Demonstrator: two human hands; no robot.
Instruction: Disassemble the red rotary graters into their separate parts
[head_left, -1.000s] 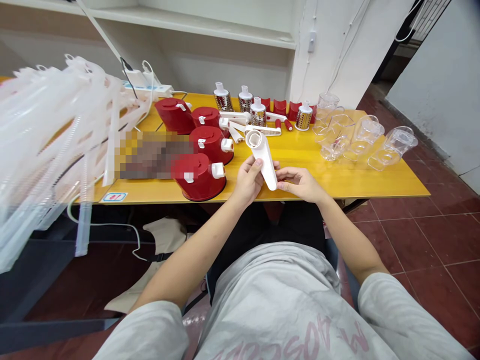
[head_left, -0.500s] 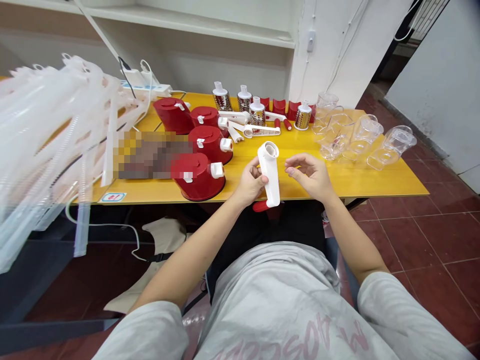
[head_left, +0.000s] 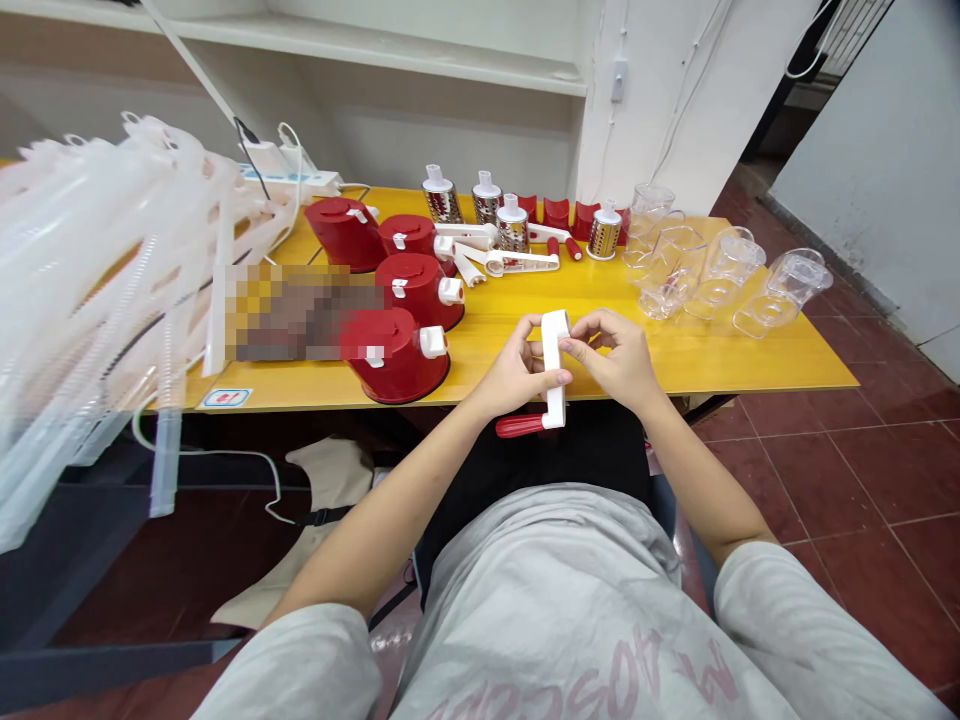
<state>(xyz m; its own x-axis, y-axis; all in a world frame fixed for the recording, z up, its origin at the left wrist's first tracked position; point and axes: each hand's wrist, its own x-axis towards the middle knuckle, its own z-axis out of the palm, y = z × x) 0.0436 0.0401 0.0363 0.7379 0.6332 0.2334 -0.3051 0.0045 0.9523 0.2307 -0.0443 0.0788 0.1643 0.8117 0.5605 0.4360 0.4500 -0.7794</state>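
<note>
A white crank handle (head_left: 553,368) with a red grip is held upright above the table's front edge, its grip pointing left. My left hand (head_left: 517,372) is closed around its arm, thumb across the front. My right hand (head_left: 611,358) pinches the upper end from the right, fingers and thumb together at the side; whether anything small is between them I cannot make out. Left of my hands stand several red grater bases (head_left: 397,350) with white sockets. Behind lie more white crank handles (head_left: 521,262) with red grips.
Metal drum graters (head_left: 512,228) and red curved parts (head_left: 556,212) line the back of the yellow table (head_left: 510,300). Clear plastic housings (head_left: 780,290) stand at the right. A heap of translucent plastic strips (head_left: 97,280) hangs over the left side, near a power strip (head_left: 300,180).
The crank handle has turned so its upper opening no longer faces me, and its red grip swings out left. My right hand has moved left, from apart to touching the upper end.
</note>
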